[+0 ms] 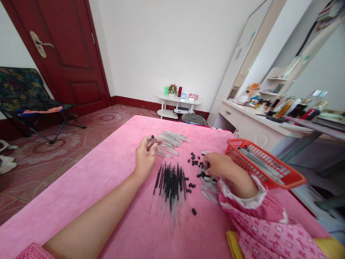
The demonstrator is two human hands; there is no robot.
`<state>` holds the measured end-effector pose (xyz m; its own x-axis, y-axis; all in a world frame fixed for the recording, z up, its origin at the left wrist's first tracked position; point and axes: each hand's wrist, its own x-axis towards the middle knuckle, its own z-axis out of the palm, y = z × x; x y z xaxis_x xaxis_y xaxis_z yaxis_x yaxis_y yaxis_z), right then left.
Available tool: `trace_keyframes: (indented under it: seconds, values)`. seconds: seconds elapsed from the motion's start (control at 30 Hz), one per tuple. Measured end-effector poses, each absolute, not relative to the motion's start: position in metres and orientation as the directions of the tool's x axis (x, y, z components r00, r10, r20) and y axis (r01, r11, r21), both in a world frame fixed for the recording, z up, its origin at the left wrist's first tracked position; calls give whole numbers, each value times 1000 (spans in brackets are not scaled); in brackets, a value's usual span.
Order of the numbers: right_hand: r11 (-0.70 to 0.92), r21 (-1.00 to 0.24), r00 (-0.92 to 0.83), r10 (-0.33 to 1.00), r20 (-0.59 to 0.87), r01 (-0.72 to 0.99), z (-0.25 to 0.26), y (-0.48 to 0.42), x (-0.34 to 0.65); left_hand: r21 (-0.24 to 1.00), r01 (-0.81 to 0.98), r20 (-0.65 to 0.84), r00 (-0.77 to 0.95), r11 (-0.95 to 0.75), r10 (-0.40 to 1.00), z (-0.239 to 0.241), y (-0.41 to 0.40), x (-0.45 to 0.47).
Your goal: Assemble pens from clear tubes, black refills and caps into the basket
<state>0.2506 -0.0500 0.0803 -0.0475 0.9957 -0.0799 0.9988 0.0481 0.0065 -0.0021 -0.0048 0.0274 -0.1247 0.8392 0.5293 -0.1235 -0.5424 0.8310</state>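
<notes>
My left hand (145, 155) is closed around a pen barrel whose black end (152, 137) sticks up above the fingers. Beside it lie several clear pen barrels (172, 138) in a loose pile. My right hand (219, 164) is down among small black plugs (193, 163) and clear pen caps (210, 187), its fingers bent together; whatever they pinch is hidden. Between my forearms, a fanned bundle of pen refills (171, 181), dark at the upper part and clear at the lower, rests on the pink cloth (115, 212).
An orange-red basket (292, 184) with pens stands at the table's right edge. Yellow cloth (235, 244) lies under my right sleeve. Beyond are a small white stand (168, 98), a round stool (193, 118), a cluttered dresser (253, 118) and a folding chair (27, 90).
</notes>
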Motion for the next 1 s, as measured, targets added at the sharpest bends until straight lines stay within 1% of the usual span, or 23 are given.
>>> trace_keyframes:
  seconds: [0.03,0.1,0.2,0.27,0.37,0.53,0.63,0.77,0.83,1.0]
  values:
    - [56,-18,-56,997,-48,998,82,-49,249,831,-167,510,-155,-531,846,29,-6,-1]
    - [90,-128,-86,996,33,988,85,-48,244,837,-285,433,-175,-467,884,32,-7,1]
    - [219,-369,-175,973,151,903,84,-48,228,821,-500,248,-119,-274,961,32,-7,6]
    - [315,-486,-238,947,215,815,81,-49,215,776,-615,138,-56,-142,989,30,-7,10]
    - [369,-565,-246,927,285,738,76,-51,199,721,-692,61,20,-30,998,27,-7,13]
    - [371,-617,-155,914,375,694,71,-49,191,712,-702,9,38,20,999,29,-10,15]
    - [369,-617,-144,913,382,695,69,-48,192,715,-699,-8,44,36,999,31,-11,16]
    - [379,-549,-161,901,403,745,67,-48,192,720,-692,-18,50,47,999,30,-12,17]
    - [386,-484,-175,888,425,785,67,-50,191,713,-698,-36,57,65,998,28,-11,17]
    - [385,-243,-229,840,491,891,71,-58,188,696,-709,-70,94,116,993,22,-8,17]
